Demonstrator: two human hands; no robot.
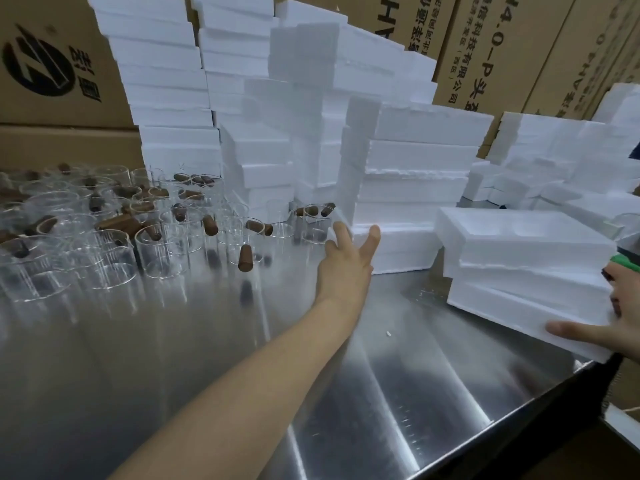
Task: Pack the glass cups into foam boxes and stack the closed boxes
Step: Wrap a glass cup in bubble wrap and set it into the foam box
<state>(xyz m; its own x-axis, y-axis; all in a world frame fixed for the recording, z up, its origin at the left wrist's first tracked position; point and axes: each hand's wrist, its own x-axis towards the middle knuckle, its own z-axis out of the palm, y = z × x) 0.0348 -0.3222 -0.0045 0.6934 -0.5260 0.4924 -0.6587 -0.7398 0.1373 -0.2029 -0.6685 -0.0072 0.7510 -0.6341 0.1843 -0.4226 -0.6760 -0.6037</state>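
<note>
Several clear glass cups [152, 247] with brown wooden handles crowd the left of the steel table [207, 375]. My left hand [346, 258] reaches forward with fingers spread, empty, between the cups and the bottom foam box [401, 251] of a tall stack of closed boxes [415, 161]. At the right, my right hand [613, 327] grips the front corner of a short pile of white foam boxes [526, 285]. The top tray of that pile [519, 233] lies open with two empty hollows.
More foam boxes [166, 98] are stacked high along the back and right. Brown cardboard cartons [52, 64] stand behind them. The table's front edge [519, 420] runs diagonally at lower right. A green object [623, 261] shows beside my right hand.
</note>
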